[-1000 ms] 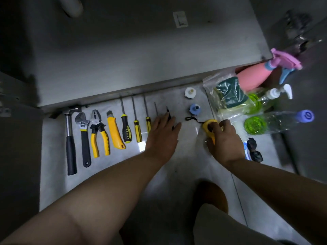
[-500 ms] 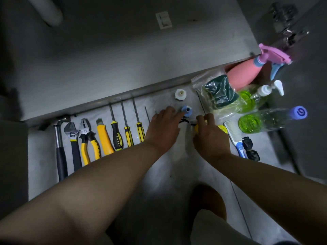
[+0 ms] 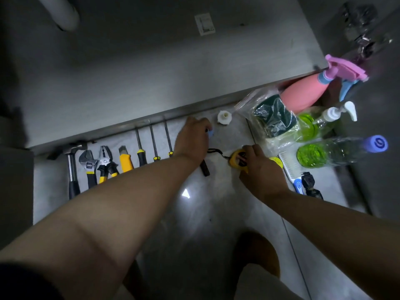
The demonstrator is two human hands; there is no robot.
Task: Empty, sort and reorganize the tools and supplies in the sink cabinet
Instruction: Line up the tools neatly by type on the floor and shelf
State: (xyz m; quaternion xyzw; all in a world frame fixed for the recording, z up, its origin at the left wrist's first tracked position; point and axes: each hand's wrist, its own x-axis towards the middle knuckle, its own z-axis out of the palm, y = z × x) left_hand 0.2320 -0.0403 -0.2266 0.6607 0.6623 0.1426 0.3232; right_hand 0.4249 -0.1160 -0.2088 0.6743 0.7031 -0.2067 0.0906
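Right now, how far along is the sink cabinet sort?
Done: the hammer, wrench, pliers, utility knife and screwdrivers lie in a row on the floor, and the bottles are grouped at right. In hand: the right hand grips the yellow tape measure; the left hand is at the small blue cap, grip unclear. Left: placing these small items, then probably restocking the cabinet.

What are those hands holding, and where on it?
The right hand grips the yellow tape measure by its case. The left hand covers a small blue cap; a grip cannot be told.
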